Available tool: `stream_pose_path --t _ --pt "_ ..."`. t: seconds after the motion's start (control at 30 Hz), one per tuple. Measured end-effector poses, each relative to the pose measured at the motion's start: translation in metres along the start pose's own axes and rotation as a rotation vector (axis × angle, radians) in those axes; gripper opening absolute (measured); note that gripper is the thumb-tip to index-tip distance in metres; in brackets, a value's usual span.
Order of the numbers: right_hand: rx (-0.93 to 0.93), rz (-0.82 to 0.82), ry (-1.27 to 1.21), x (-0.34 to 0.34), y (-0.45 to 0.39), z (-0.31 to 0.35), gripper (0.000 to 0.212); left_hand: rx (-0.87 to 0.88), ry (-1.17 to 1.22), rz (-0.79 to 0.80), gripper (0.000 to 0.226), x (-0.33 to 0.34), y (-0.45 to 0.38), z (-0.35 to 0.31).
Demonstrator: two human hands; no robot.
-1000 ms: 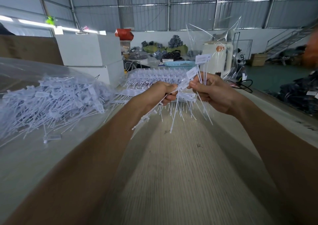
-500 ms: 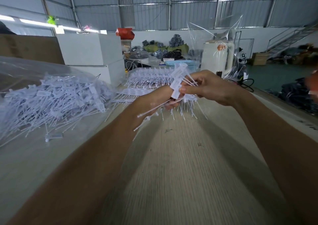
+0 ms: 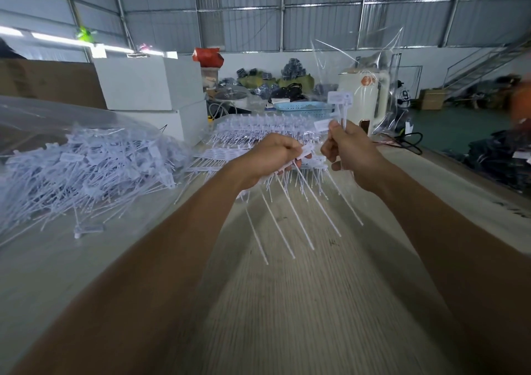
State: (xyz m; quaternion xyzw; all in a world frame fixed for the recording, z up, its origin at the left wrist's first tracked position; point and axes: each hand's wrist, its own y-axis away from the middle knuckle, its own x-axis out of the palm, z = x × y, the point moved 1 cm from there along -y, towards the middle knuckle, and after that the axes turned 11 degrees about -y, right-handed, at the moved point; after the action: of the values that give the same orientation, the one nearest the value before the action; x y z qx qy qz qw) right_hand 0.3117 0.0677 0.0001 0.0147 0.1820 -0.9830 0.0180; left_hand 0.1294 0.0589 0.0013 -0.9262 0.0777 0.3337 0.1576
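My left hand [image 3: 270, 156] grips a strip of white plastic tag ties [image 3: 290, 202] by its head bar, and several long tails fan down toward the table. To its right, my right hand [image 3: 349, 147] pinches a few separate white tag ties [image 3: 339, 102] whose label heads stick up above the fingers. The two hands are a short gap apart above the wooden table [image 3: 287, 303].
A big loose heap of white ties [image 3: 86, 173] lies on clear plastic at the left. Flat racks of joined ties [image 3: 258, 133] lie beyond my hands. White boxes [image 3: 149, 87], a blue basket [image 3: 304, 107] and a cream appliance [image 3: 362, 99] stand behind.
My hands have moved apart. The right hand now holds a few ties upright, away from the strip, and the strip's tails hang spread out below my left hand.
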Motion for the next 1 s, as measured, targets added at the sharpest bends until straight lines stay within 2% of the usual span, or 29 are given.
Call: stream_pose_path --t 0.2,0.4,0.47,0.53,0.6,0.7,0.83,1.0 --pt "-0.008 -0.032 0.049 0.007 0.003 -0.006 0.033 0.018 0.023 -0.015 0.018 -0.006 0.001 0.000" --pt "0.095 0.132 0.083 0.004 0.007 -0.004 0.037 0.076 0.090 -0.077 0.011 -0.010 0.005 0.002" --pt "0.103 0.178 0.081 0.005 0.009 -0.007 0.033 0.103 0.060 -0.100 0.009 -0.010 0.003 0.003" --pt "0.088 0.153 0.015 0.005 0.008 -0.007 0.029 0.103 -0.033 -0.171 0.004 -0.010 0.000 0.002" --pt "0.075 0.104 -0.066 0.003 0.005 -0.005 0.028 0.054 -0.120 -0.224 0.016 -0.009 -0.001 0.003" --pt "0.044 0.085 -0.063 0.003 0.005 -0.005 0.026 0.021 -0.131 -0.201 0.033 -0.007 0.000 0.001" --pt "0.003 0.086 -0.028 0.007 0.008 -0.006 0.027 0.013 -0.142 -0.175 0.039 -0.001 0.001 -0.006" --pt "-0.073 0.173 -0.068 0.001 0.011 0.000 0.028 -0.035 0.003 -0.102 0.035 -0.003 0.000 -0.007"
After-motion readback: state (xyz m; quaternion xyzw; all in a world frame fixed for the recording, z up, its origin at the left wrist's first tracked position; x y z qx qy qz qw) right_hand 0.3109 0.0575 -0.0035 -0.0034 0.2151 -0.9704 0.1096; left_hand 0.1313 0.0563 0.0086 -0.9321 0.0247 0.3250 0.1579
